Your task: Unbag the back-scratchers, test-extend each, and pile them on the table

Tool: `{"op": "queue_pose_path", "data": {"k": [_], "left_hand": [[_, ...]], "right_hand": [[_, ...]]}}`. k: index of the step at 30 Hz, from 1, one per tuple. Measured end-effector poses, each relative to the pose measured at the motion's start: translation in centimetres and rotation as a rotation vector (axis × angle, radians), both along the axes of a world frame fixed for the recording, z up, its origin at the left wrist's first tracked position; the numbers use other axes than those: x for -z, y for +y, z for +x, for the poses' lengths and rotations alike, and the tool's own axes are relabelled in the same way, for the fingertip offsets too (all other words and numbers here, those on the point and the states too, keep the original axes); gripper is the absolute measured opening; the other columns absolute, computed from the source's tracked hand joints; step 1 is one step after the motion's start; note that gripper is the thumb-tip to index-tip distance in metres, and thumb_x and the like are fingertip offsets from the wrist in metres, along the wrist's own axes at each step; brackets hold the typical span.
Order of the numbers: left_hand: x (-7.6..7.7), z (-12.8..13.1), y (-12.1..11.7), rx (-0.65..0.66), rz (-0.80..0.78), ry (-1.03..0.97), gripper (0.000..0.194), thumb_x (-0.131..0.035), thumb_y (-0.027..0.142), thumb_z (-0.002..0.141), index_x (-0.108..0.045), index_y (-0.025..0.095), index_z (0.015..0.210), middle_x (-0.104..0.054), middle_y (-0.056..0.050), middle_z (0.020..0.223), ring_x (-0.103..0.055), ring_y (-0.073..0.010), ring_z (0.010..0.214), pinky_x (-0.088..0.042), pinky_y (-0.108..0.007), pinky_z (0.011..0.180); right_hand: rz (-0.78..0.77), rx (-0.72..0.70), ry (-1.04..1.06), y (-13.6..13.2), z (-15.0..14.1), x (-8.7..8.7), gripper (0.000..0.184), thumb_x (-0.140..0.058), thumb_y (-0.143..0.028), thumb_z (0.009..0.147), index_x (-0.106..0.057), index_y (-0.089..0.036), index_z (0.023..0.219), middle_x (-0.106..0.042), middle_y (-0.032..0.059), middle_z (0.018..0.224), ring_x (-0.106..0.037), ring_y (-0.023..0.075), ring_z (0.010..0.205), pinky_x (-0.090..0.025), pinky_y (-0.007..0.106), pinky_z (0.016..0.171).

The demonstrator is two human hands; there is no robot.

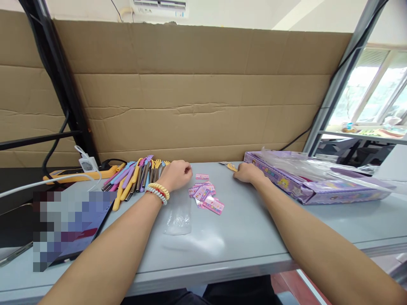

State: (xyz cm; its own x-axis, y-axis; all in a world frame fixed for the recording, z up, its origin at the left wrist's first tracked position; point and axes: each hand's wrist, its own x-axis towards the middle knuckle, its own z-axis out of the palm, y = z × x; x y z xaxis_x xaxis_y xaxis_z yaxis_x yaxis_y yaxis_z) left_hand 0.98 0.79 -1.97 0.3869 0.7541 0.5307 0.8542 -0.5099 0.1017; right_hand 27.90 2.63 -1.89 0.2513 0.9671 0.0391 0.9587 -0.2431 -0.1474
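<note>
My left hand (178, 174), with beaded bracelets at its wrist, is closed with the fingers curled; what they hold, if anything, is hidden. Just below it a clear plastic bag (178, 218) lies flat on the grey table (241, 237). To its left is a bundle of slim sticks (130, 178) with coloured handles and claw-shaped ends. Between my hands lie several small pink and purple printed cards (203, 194), loosely overlapping. My right hand (249, 173) rests low at the table's back, fingers closed on a small yellow-ended item (231, 167) whose kind I cannot make out.
A purple printed box (305, 186) with clear plastic film (295, 163) over it stands at the right. A tablet (85, 231), its screen partly pixelated, lies at the left near a white charger (89, 163) and cables. Tall cardboard (197, 89) closes off the back.
</note>
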Motion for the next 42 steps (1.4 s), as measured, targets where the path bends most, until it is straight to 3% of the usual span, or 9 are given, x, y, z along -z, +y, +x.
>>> {"op": "queue_pose_path", "data": {"k": [8,18,23,29,32,35,39,42], "left_hand": [[-0.1,0.2,-0.2,0.03,0.001,0.022,0.024,-0.044,0.026,0.078,-0.066,0.019,0.072,-0.069,-0.005,0.079,-0.061,-0.0194,0.074,-0.044,-0.03,0.067],[0.2,0.2,-0.4,0.08,-0.023,0.047,0.023,-0.043,0.023,0.075,-0.065,0.02,0.068,-0.069,-0.004,0.074,-0.059,-0.0175,0.069,-0.042,-0.028,0.065],[0.3,0.4,-0.4,0.082,-0.033,0.044,0.024,-0.044,0.023,0.074,-0.068,0.021,0.07,-0.07,-0.004,0.077,-0.061,-0.0181,0.071,-0.044,-0.028,0.067],[0.4,0.5,-0.4,0.097,-0.063,0.033,0.024,-0.045,0.023,0.074,-0.069,0.021,0.073,-0.07,-0.004,0.077,-0.061,-0.0176,0.072,-0.045,-0.028,0.07],[0.5,0.5,-0.5,0.105,-0.098,0.052,0.024,-0.046,0.023,0.074,-0.069,0.022,0.075,-0.07,-0.003,0.079,-0.062,-0.0179,0.073,-0.045,-0.028,0.07],[0.5,0.7,-0.6,0.091,-0.109,0.074,0.024,-0.046,0.025,0.076,-0.069,0.022,0.078,-0.07,-0.004,0.086,-0.062,-0.0193,0.08,-0.046,-0.029,0.074],[0.7,0.7,-0.5,0.071,-0.141,0.067,0.033,-0.042,0.038,0.083,-0.069,0.021,0.092,-0.069,-0.007,0.104,-0.06,-0.0224,0.097,-0.044,-0.032,0.085],[1.0,0.6,-0.3,0.108,-0.249,0.083,0.044,-0.037,0.05,0.086,-0.067,0.02,0.1,-0.067,-0.009,0.11,-0.059,-0.0237,0.101,-0.043,-0.033,0.086]], "right_hand": [[0.034,-0.167,-0.002,0.1,-0.8,0.2,0.031,-0.062,-0.026,0.063,-0.067,-0.018,0.093,-0.067,0.011,0.102,-0.063,0.0236,0.091,-0.045,0.028,0.07],[-0.025,-0.165,-0.056,-0.8,-0.7,-0.2,0.049,-0.063,-0.016,0.058,-0.065,-0.021,0.106,-0.064,0.0116,0.111,-0.061,0.0266,0.098,-0.046,0.03,0.071],[0.028,-0.199,-0.044,-0.7,-0.6,0.0,0.043,-0.061,-0.012,0.062,-0.065,-0.018,0.104,-0.065,0.0118,0.107,-0.061,0.0249,0.097,-0.045,0.029,0.074],[0.037,-0.217,0.154,-0.4,-0.6,0.0,0.026,-0.066,-0.027,0.061,-0.065,-0.018,0.086,-0.068,0.0067,0.091,-0.063,0.0194,0.081,-0.044,0.024,0.063],[0.071,-0.161,0.207,-0.4,-0.5,0.0,0.022,-0.065,-0.03,0.062,-0.064,-0.018,0.081,-0.068,0.0063,0.084,-0.063,0.0182,0.074,-0.043,0.025,0.059],[0.049,-0.082,0.201,-0.5,-0.3,-0.1,0.028,-0.067,-0.036,0.061,-0.064,-0.016,0.081,-0.068,0.008,0.083,-0.063,0.0188,0.071,-0.043,0.026,0.057],[-0.036,-0.05,0.191,-0.5,-0.4,-0.2,0.05,-0.07,-0.051,0.056,-0.062,-0.016,0.091,-0.067,0.0088,0.088,-0.062,0.0193,0.068,-0.044,0.027,0.053],[-0.038,-0.087,0.166,-0.7,-0.7,-0.3,0.044,-0.074,-0.046,0.053,-0.062,-0.018,0.084,-0.065,0.0068,0.084,-0.061,0.018,0.07,-0.042,0.026,0.053]]}}
